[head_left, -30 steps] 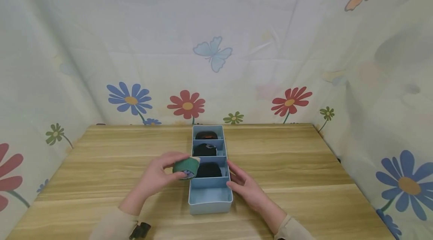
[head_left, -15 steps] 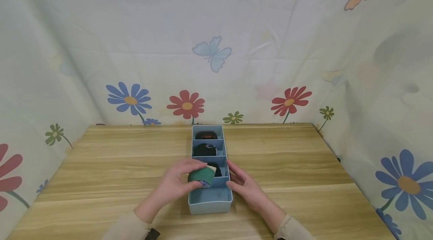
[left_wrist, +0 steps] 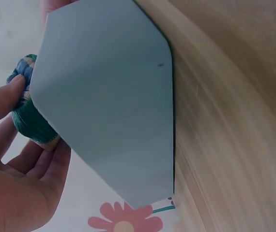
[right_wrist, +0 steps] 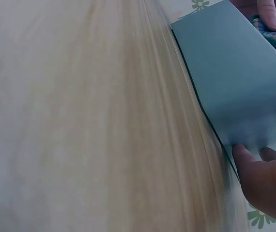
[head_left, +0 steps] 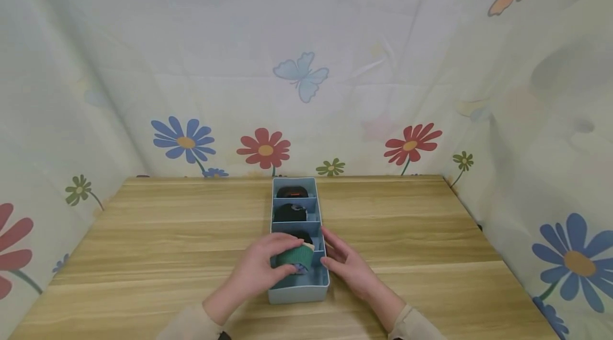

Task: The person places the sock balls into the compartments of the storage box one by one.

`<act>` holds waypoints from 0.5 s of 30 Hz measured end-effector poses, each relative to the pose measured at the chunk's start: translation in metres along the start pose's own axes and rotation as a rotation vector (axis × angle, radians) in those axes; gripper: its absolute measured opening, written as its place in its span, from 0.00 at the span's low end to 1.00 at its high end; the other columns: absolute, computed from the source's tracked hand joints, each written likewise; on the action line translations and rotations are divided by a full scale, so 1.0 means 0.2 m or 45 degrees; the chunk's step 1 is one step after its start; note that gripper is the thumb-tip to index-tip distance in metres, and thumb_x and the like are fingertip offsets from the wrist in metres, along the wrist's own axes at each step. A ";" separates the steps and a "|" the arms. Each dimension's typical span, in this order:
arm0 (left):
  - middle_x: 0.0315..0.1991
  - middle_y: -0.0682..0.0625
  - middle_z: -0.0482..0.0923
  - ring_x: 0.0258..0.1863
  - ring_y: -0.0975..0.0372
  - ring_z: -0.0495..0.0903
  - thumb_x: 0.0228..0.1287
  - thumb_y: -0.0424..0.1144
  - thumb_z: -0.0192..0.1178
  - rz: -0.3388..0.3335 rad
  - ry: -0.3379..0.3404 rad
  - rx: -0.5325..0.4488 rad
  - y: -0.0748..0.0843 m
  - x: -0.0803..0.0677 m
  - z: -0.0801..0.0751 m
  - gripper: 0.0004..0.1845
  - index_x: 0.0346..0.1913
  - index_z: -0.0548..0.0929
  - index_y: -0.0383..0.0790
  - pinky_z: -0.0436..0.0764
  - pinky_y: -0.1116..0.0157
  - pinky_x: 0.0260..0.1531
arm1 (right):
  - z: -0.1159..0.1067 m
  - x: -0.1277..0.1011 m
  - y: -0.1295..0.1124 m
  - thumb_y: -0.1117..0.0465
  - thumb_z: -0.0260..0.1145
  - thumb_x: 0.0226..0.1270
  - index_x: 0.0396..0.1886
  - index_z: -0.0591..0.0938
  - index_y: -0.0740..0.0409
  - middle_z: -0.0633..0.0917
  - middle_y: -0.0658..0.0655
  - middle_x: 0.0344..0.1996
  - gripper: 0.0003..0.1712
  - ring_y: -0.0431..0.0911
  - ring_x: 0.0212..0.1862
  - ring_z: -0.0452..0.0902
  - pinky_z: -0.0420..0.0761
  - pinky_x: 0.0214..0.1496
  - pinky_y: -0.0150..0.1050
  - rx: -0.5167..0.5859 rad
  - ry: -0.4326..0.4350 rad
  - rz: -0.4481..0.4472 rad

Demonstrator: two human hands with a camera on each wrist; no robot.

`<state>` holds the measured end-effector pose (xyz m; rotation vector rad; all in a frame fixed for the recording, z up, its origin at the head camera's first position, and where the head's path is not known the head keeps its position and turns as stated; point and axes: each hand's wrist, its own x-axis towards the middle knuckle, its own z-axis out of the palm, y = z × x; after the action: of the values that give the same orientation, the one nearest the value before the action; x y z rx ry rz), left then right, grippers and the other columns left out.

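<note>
A light-blue divided box (head_left: pixel 298 295) stands lengthwise on the table. My left hand (head_left: pixel 258 265) pinches a rolled-up sock (head_left: pixel 298 256), green and ribbed with a blue patterned part, between thumb and fingers. It holds the sock over the nearest compartment, low at the rim. In the left wrist view the box wall (left_wrist: pixel 104 96) partly covers the sock (left_wrist: pixel 34 121). My right hand (head_left: pixel 351 268) rests against the box's right side, its fingertips touching the wall; the right wrist view also has these fingers (right_wrist: pixel 244 157) on it.
Dark rolled bundles sit in the farther compartments: one black (head_left: pixel 303 237), one black with a grey mark (head_left: pixel 289 213), one dark with an orange mark (head_left: pixel 292 191). Beneath is a wood-grain table (head_left: pixel 407 223). A flowered cloth (head_left: pixel 354 116) hangs behind and at both sides.
My left hand has carried the green sock rightward and nearer, from beside the box's left edge to over the front compartment. The right hand and box have stayed put.
</note>
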<state>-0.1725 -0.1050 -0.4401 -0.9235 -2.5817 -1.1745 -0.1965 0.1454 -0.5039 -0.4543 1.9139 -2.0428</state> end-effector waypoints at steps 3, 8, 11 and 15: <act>0.53 0.55 0.81 0.52 0.59 0.78 0.53 0.37 0.76 -0.022 -0.008 0.064 0.01 -0.01 0.01 0.26 0.58 0.85 0.50 0.81 0.55 0.51 | 0.00 0.00 0.00 0.65 0.64 0.71 0.78 0.57 0.57 0.56 0.63 0.76 0.41 0.61 0.73 0.56 0.69 0.66 0.38 -0.016 0.009 0.013; 0.54 0.55 0.81 0.53 0.58 0.78 0.55 0.40 0.75 -0.066 -0.021 0.162 0.02 -0.02 0.03 0.25 0.58 0.85 0.52 0.80 0.54 0.51 | 0.00 0.00 0.00 0.64 0.65 0.71 0.79 0.57 0.55 0.56 0.62 0.76 0.41 0.60 0.74 0.56 0.67 0.68 0.41 -0.022 0.017 0.036; 0.54 0.54 0.81 0.53 0.58 0.78 0.55 0.41 0.75 -0.079 -0.029 0.202 0.03 -0.02 0.04 0.25 0.58 0.84 0.53 0.80 0.54 0.51 | 0.00 0.00 0.00 0.64 0.65 0.71 0.79 0.58 0.55 0.56 0.61 0.77 0.41 0.60 0.74 0.56 0.67 0.68 0.42 -0.027 0.015 0.044; 0.54 0.54 0.81 0.53 0.58 0.78 0.55 0.42 0.75 -0.065 -0.042 0.235 0.04 -0.02 0.05 0.25 0.58 0.85 0.52 0.80 0.54 0.51 | 0.00 0.00 0.00 0.63 0.65 0.71 0.79 0.58 0.54 0.56 0.61 0.77 0.41 0.60 0.74 0.56 0.66 0.68 0.43 -0.038 0.014 0.043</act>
<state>-0.1641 -0.0964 -0.4434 -0.8486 -2.6993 -0.9199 -0.1967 0.1461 -0.5037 -0.4160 1.9478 -2.0018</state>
